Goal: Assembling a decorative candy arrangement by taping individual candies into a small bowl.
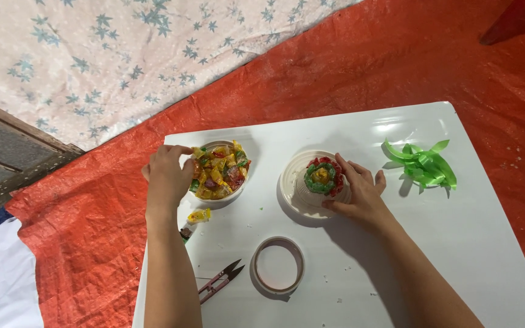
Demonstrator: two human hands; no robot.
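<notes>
From the head view, both forearms are running off the bottom edge, so only the wrists and hands are showing. The near corners of the white surface are cut off as well.

The left hand is covering the left rim of the bowl of wrapped sweets. Its fingers are curling loosely over that rim and reaching among the yellow, red and green wrappers. Whether the fingertips are pinching a sweet cannot be told, since the back of the hand is hiding them.

The right hand is lying half open, fingers spread, against the right side of the round sweet cluster, which is sitting on a white plate at the middle of the surface. The thumb is resting on the plate's near rim. The hand is hiding the plate's right part.

A loose yellow sweet is lying just below the bowl, beside the left wrist, which is partly covering a small dark item that is too hidden to make out. A tape roll and small pink snips are lying nearer the person. Green ribbon pieces are lying well apart, to the right.
</notes>
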